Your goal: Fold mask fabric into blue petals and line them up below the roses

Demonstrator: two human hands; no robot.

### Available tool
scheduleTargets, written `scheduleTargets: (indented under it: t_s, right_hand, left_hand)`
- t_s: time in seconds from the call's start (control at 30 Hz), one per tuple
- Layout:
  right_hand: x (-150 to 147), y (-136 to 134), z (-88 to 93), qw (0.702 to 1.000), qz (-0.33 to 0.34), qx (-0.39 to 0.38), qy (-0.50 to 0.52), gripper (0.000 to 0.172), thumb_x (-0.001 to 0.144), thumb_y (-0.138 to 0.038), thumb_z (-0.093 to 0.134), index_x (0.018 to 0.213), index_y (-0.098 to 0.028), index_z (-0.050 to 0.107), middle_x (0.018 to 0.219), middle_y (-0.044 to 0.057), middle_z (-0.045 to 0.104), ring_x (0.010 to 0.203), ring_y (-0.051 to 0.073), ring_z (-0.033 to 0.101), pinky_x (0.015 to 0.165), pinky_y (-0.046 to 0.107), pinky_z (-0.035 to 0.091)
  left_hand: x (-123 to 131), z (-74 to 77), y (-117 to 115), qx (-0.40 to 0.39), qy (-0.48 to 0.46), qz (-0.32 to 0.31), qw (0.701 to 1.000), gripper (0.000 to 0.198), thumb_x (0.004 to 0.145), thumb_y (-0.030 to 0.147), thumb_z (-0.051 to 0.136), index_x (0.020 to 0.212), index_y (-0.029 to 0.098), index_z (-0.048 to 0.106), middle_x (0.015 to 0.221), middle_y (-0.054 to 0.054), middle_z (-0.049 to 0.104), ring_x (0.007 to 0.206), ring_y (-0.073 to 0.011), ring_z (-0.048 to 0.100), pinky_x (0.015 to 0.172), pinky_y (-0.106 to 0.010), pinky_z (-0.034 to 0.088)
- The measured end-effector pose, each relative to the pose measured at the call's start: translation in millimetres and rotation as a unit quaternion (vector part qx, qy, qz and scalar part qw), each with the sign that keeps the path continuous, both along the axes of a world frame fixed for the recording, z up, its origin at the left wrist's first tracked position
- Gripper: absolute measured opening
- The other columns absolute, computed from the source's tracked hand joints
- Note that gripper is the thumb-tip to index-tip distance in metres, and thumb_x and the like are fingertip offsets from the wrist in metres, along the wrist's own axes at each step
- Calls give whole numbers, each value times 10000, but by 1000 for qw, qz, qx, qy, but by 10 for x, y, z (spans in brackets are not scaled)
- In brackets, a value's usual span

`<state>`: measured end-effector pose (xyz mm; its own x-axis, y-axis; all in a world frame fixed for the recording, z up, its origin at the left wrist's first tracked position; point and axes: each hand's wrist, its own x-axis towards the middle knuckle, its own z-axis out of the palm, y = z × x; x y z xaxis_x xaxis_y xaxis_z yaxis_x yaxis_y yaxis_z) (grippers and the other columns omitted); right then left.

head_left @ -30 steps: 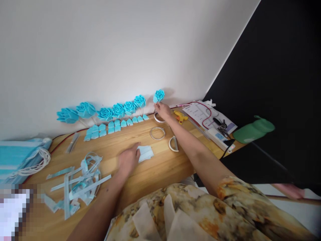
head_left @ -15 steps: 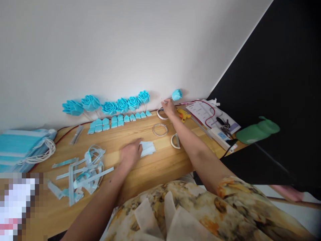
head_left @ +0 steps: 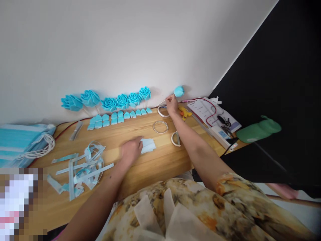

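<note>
My right hand (head_left: 172, 104) is near the wall, pinching the thin white stem of a blue fabric flower (head_left: 179, 91). The flower head leans up to the right, beyond my fingers. On the table, my left hand (head_left: 131, 150) lies slightly blurred with its fingers curled. Its fingertips meet the left edge of pale blue fabric pieces (head_left: 148, 146); whether it grips them is hidden. Below my right hand are a white-rimmed tape roll (head_left: 163, 111) and a thin ring (head_left: 160, 127). Another roll (head_left: 175, 139) sits beside my right forearm.
Several finished blue flowers (head_left: 122, 101) lean on the wall, above rows of folded blue petals (head_left: 117, 117). Cut strips (head_left: 85, 172) lie tangled at left, near stacked masks (head_left: 17, 142). At right are a yellow glue gun (head_left: 185, 113), a power strip (head_left: 222, 136) and a green bottle (head_left: 259, 130).
My right hand has moved slightly up and to the right with the flower, whose stem now shows on the left of my fingers. My left hand's fingers look more curled, in nearly the same place.
</note>
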<state>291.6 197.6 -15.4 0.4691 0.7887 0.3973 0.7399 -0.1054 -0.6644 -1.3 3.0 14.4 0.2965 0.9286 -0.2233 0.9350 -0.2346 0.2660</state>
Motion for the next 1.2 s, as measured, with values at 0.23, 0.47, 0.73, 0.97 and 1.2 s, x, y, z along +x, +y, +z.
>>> scheduleTargets:
  t_s: [0.23,0.47,0.73,0.97,1.2]
  right_hand:
    - [-255,17,33,988,126,14,-83,223,949,-167,487,1065,-194,676,1114,114,766,1036,252,683,1001,356,479]
    - [-336,-77,13,976,174,-8,-133,333,952,-135,406,1128,-192,683,1156,103,751,1043,240,664,1000,340,469]
    - [-385,-181,59,965,210,-12,-156,356,986,-167,410,1210,-178,687,1271,134,718,1130,249,663,1018,343,482]
    - [-402,-294,155,959,227,-26,-167,369,962,-113,435,1159,-161,743,1299,136,728,1231,255,658,1080,376,481]
    - [-260,-779,581,952,256,-76,-151,279,935,-143,550,1091,-174,780,1231,96,775,1156,269,701,1038,387,511]
  left_hand:
    - [-11,-21,-10,7,1,-2,1000,475,1058,312,385,1469,280,621,1278,-96,771,1180,-288,729,942,-364,547]
    - [-9,-17,-3,0,-5,0,1000,478,1055,318,393,1473,291,621,1297,-90,764,1194,-283,722,959,-359,540]
    - [-19,-65,6,11,-12,-2,1000,478,1046,312,397,1459,290,636,1271,-90,775,1175,-291,730,945,-366,544]
    - [-24,-76,10,21,-16,-4,1000,480,1047,310,396,1468,280,626,1258,-99,779,1174,-289,731,948,-370,546]
    - [-40,-67,1,24,-9,-2,1000,487,1045,328,389,1479,290,608,1269,-95,773,1173,-280,725,944,-353,538]
